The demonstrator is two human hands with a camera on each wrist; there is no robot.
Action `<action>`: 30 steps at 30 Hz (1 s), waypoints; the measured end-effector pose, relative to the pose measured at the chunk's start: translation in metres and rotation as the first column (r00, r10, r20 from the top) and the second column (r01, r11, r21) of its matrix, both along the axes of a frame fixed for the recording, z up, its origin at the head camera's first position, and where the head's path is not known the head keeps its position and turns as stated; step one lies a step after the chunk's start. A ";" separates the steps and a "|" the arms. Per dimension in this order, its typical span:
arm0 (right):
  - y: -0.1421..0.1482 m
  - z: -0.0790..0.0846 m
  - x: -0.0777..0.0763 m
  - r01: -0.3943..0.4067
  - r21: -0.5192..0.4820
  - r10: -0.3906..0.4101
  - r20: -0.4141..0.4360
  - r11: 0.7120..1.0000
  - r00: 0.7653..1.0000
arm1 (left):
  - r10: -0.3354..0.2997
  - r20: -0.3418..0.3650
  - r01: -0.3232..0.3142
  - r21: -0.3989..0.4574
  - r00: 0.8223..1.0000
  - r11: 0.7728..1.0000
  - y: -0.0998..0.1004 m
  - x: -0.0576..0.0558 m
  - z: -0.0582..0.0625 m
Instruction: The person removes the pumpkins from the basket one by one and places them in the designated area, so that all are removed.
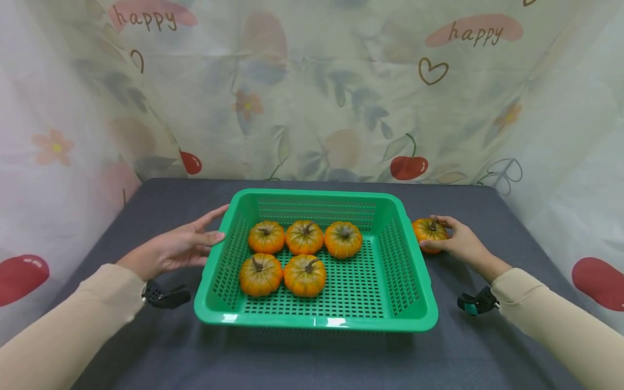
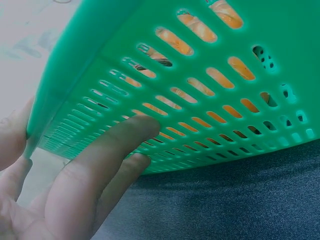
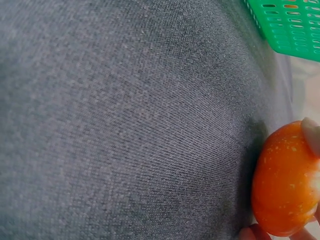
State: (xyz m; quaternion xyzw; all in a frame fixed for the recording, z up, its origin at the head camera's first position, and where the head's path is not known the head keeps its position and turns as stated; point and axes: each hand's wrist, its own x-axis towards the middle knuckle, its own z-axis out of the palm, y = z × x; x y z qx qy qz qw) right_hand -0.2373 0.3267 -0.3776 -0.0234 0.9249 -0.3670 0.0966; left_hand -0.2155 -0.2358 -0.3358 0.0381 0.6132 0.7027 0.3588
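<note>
Basket, green and slotted, sits right between left hand and right hand! On the left, fingers and thumb are spread wide, touching the basket's side. Over on the right, thumb and fingers hold a pumpkin just outside the basket. Five more pumpkins lie inside, closer to the left hand: three level with the hands, two nearer the person.

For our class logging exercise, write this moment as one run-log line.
left hand: touches green basket | right hand: grips pumpkin outside basket | inside basket: five pumpkins
</note>
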 end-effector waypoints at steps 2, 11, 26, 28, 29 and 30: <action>0.000 0.000 0.000 -0.002 0.001 0.002 0.000 1.000 1.000 | 0.000 0.000 0.000 0.000 1.000 1.000 0.000 0.000 0.000; -0.001 0.001 0.000 -0.001 0.004 0.000 0.026 1.000 1.000 | -0.001 0.010 0.000 0.019 1.000 1.000 0.001 -0.001 0.000; -0.003 0.003 -0.001 0.003 0.013 -0.004 0.046 1.000 0.999 | -0.010 0.020 0.009 0.038 1.000 0.999 -0.001 -0.001 -0.001; -0.003 0.003 -0.001 0.002 0.012 -0.003 0.048 1.000 0.999 | -0.009 0.021 0.008 0.038 1.000 0.999 -0.001 -0.001 0.000; -0.003 0.004 -0.001 0.002 0.011 -0.003 0.049 1.000 0.999 | -0.008 0.022 0.007 0.038 1.000 0.999 -0.001 -0.001 0.000; -0.003 0.004 -0.001 0.002 0.012 -0.002 0.049 1.000 0.999 | -0.008 0.023 0.007 0.039 1.000 0.999 -0.001 -0.001 0.000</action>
